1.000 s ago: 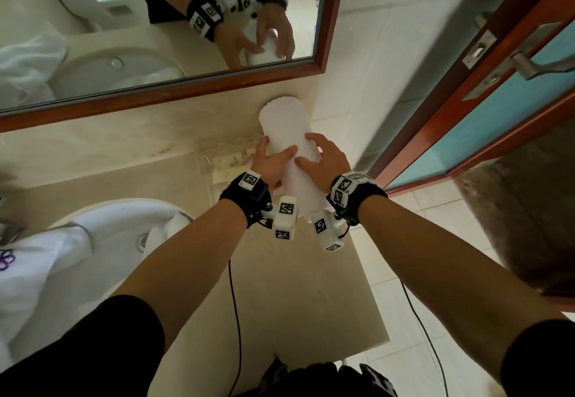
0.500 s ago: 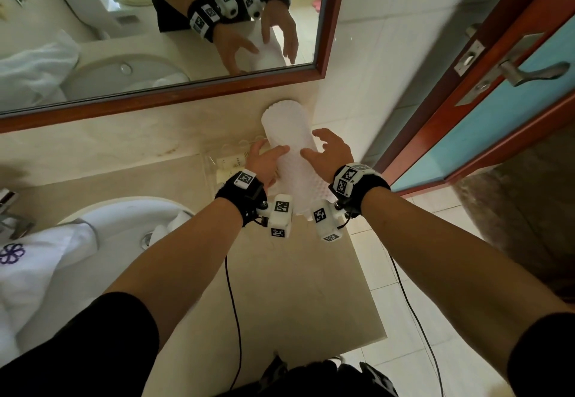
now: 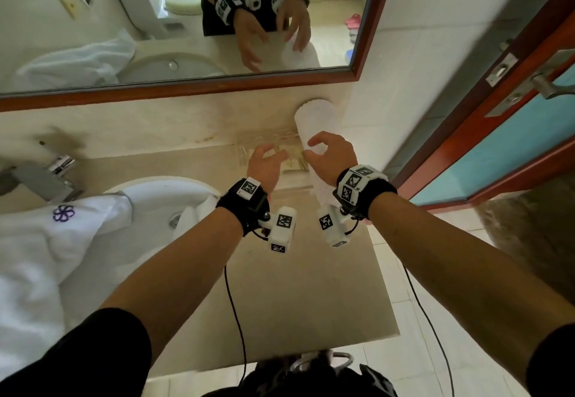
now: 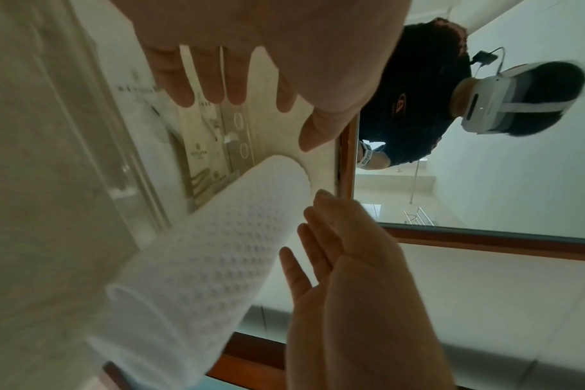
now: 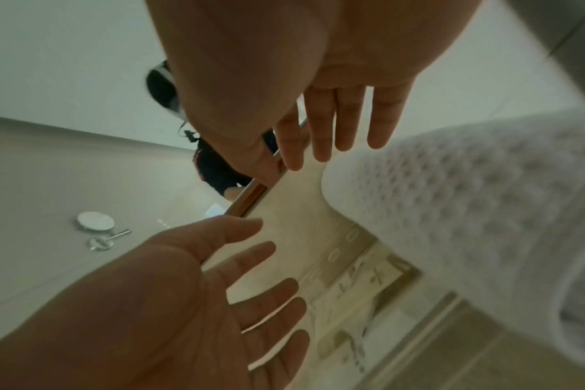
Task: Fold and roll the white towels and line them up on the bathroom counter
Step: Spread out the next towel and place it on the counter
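Two hands spread-fingered, left hand (image 3: 267, 166) and right hand (image 3: 331, 160) flanking rolled towel (image 3: 314, 125) untouched, counter (image 3: 295, 297) edge near.

A wood-framed mirror (image 3: 199, 85) ran along the wall above the beige stone backsplash, reflecting a toilet (image 3: 149, 1) and a pair of pink slippers (image 3: 353, 20) on the tiled floor. A white oval sink basin (image 3: 161, 191) sat sunk into the surface at the left, with a chrome tap (image 3: 46, 178) behind it. A clear acrylic tray (image 3: 264, 147) of small packaged amenities stood against the backsplash. At the right a red-brown door (image 3: 497, 135) with a teal panel stood open, its metal lever handle (image 3: 550, 85) and latch plate (image 3: 501, 69) showing. Pale floor tiles (image 3: 413, 350) lay below, beside a brownish mat (image 3: 535, 234)
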Tool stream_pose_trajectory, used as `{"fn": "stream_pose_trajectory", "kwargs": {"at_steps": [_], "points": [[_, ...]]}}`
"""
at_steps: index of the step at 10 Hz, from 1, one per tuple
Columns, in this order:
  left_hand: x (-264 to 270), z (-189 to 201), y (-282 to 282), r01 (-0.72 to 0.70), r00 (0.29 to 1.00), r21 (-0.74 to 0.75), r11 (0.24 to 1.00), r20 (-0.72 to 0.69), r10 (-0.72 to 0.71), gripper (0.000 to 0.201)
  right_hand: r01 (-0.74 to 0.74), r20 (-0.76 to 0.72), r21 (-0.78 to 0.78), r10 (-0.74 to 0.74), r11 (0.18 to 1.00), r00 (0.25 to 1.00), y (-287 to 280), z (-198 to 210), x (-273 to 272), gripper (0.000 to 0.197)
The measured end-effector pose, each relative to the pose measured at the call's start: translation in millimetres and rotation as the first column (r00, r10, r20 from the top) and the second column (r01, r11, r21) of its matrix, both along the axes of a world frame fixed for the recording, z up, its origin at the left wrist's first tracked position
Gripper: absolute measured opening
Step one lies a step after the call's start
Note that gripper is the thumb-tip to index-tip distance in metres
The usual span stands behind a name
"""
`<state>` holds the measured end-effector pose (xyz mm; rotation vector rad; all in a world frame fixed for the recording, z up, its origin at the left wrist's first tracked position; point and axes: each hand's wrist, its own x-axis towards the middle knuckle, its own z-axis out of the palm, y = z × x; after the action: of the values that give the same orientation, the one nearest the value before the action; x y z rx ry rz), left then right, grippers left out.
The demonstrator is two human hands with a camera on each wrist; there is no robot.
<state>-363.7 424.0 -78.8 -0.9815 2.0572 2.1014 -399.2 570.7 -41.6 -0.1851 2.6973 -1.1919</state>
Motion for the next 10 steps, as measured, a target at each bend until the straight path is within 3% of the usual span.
{"fn": "stream_pose_trajectory", "kwargs": {"at_steps": [1,2,3,4,5,6,8,10], "points": [[37.9,-7.3,-20.5,-0.049,0.995,0.066,0.997,0.086,0.043,0.043,-0.124,0.038,-0.037,0.125,0.992,0.991,-20.0,-4.5,23.9,0.023],[91.7,-25.7,-51.5,0.079,0.982,-0.102,0.992,0.177,-0.060,0.057,-0.289,0.104,-0.027,0.290,0.957,0.951,-44.1,-16.6,53.7,0.016],[166.1,-20.2,-79.6,-0.272,0.943,0.014,0.962,0.203,0.264,0.031,-0.444,0.180,0.016,0.435,0.896,0.882,-73.1,-31.8,86.2,0.017],[214.5,-20.1,-106.5,-0.191,0.929,-0.154,0.969,0.291,0.229,0.028,-0.558,0.250,0.019,0.537,0.830,0.806,-104.0,-42.0,115.7,0.019],[255.5,-30.2,-142.8,-0.266,0.898,-0.229,0.937,0.295,0.327,0.019,-0.634,0.344,0.049,0.583,0.772,0.736,-133.2,-49.2,136.6,0.023],[272.1,-36.6,-165.3,-0.274,0.895,-0.237,0.932,0.292,0.337,0.007,-0.666,0.381,0.114,0.587,0.737,0.714,-160.6,-63.9,144.2,0.024],[258.7,-55.1,-205.8,-0.247,0.901,-0.126,0.961,0.336,0.276,0.015,-0.646,0.437,0.167,0.532,0.745,0.726,-206.8,-83.5,133.8,0.021],[235.2,-73.7,-243.7,-0.101,0.915,-0.115,0.988,0.380,0.137,0.017,-0.711,0.459,0.313,0.555,0.629,0.693,-248.3,-106.9,124.5,0.032]]}}
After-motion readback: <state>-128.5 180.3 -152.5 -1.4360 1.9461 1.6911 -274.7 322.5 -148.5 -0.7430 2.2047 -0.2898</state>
